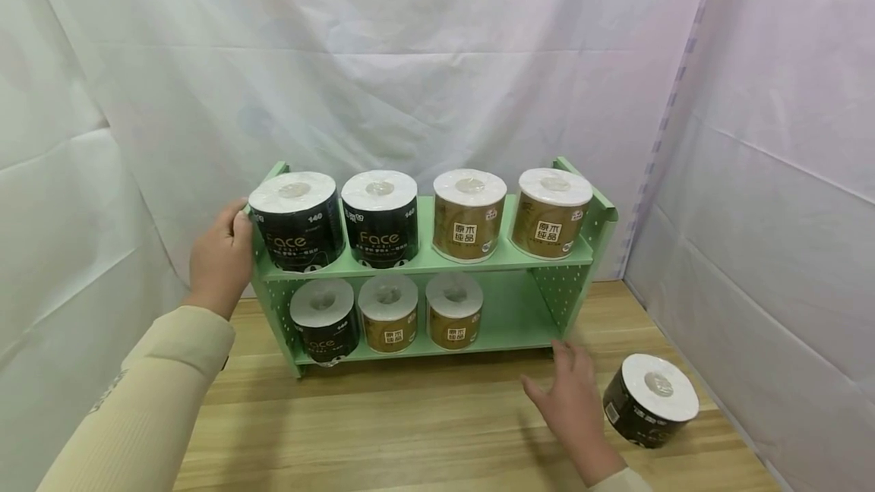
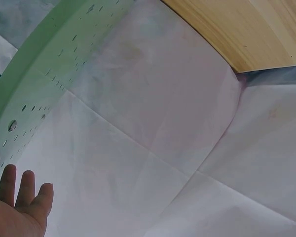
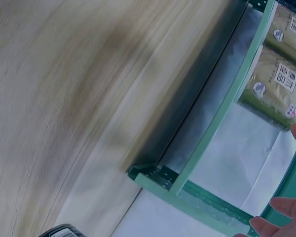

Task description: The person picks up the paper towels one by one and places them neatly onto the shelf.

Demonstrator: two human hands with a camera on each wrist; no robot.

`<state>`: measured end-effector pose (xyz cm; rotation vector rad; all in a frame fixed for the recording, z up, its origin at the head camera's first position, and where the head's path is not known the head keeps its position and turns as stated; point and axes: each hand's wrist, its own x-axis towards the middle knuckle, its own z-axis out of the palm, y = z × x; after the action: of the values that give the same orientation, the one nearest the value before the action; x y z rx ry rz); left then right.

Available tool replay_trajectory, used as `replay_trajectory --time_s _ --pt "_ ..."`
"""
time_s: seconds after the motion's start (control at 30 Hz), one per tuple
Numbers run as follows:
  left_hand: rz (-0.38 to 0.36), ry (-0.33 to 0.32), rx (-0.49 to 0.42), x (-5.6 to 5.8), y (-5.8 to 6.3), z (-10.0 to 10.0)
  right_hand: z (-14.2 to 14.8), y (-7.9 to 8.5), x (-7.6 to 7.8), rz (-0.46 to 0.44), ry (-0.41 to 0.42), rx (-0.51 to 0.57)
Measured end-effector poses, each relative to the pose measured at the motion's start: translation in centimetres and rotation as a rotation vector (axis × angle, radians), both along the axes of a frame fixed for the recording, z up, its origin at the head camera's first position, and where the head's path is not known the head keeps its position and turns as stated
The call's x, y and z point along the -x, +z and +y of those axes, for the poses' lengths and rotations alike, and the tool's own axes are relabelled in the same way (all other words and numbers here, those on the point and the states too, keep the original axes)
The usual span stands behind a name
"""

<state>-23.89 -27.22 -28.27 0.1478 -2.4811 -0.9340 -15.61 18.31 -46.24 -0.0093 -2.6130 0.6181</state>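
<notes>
A green two-tier shelf rack stands on the wooden table. My left hand holds its left side panel near the top; in the left wrist view three fingers extend beside the panel. My right hand, fingers spread and holding nothing, is by the rack's lower right front corner. On the upper tier stand two black-wrapped toilet rolls at left and two brown-wrapped rolls at right. Below are one black roll and two brown rolls. Another black roll stands right of my right hand.
White cloth sheets hang behind the rack and along both sides. The wooden table extends in front of the rack. On the lower tier, bare green shelf shows right of the brown rolls.
</notes>
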Motion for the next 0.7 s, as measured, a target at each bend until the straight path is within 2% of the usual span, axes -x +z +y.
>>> replay_trajectory --time_s 0.3,0.7 --pt "0.003 0.009 0.008 0.1 0.0 -0.1 1.0 0.6 0.0 -0.053 -0.038 0.014" --pt "-0.004 0.0 -0.012 0.1 0.0 0.0 2.1 1.4 -0.4 -0.056 -0.105 -0.005"
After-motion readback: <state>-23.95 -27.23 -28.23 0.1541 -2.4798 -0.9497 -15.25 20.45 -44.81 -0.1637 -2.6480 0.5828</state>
